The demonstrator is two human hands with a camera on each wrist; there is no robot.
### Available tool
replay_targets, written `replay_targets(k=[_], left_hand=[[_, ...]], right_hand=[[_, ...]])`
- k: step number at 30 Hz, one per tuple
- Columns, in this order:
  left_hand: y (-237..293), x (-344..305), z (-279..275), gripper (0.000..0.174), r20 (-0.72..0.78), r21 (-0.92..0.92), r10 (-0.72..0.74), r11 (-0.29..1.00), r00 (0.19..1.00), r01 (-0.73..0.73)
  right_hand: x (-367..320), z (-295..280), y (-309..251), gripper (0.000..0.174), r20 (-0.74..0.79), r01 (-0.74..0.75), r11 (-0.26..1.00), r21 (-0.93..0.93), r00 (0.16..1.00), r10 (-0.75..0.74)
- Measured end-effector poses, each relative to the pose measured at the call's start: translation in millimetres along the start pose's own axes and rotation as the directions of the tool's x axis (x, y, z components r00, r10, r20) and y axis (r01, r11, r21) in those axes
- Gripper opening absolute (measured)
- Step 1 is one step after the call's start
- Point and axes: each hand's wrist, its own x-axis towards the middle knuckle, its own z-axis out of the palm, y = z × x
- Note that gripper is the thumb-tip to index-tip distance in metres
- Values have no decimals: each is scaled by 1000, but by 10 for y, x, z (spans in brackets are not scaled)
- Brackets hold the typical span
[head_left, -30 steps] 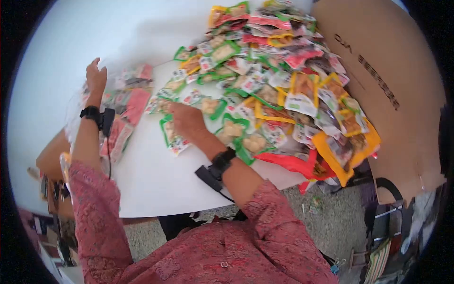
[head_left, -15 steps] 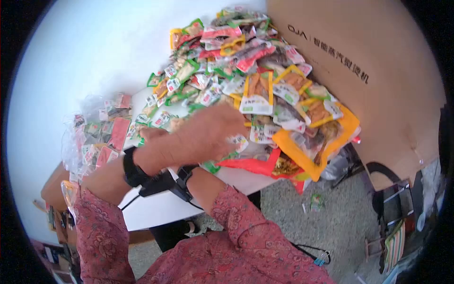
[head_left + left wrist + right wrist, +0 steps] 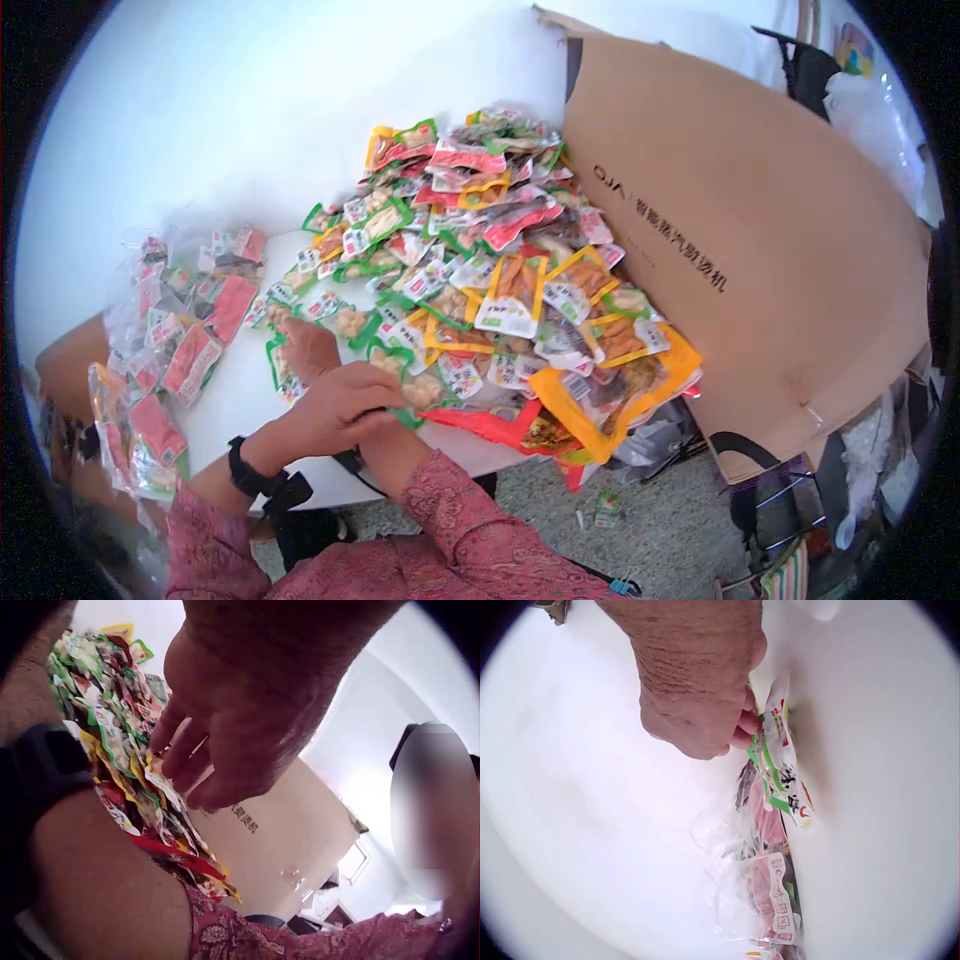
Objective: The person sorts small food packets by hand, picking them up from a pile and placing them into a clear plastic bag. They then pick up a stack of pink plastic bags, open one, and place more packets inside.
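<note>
My right hand (image 3: 310, 350) is low over the table at the near-left edge of a big heap of snack packets (image 3: 440, 270). Its curled fingers pinch the edge of a green-edged snack packet (image 3: 776, 761), whose white printed side shows in the right wrist view. My left hand (image 3: 345, 410) crosses above my right forearm, holding nothing. Loosely bent, separated fingers (image 3: 187, 761) show on it in the left wrist view. More green-edged packets with pale pieces inside, such as one pale-filled packet (image 3: 425, 390), lie just right of the hands.
Clear bags with pink-labelled packets (image 3: 190, 360) lie on the left of the white table (image 3: 250, 430). A large cardboard box (image 3: 740, 240) stands along the right side of the heap. Yellow-edged (image 3: 600, 410) and red bags overhang the table's near edge.
My left hand has swung from the bagged packets on the left, across to the right, and now lies over my right forearm. My right hand stays among the green-edged packets. The head view has shifted.
</note>
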Motion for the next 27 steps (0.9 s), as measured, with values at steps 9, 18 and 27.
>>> replay_targets(k=[9,18,27], left_hand=[[-716,-572,-90,29,-78,-975,-505,220,859,41],[-1301,-943,13,40,-39,-983,-298,-162,954,-91],[-1286,-1064,-3,43,-66,-969,-286,-210,956,-130]], right_hand=[[-264,218,422,18,266,-371,498,784,925,269],[-31,-190,35,13,87,-168,986,19,982,166],[723,-835,-405,12,-9,-17,987,-157,1000,16]])
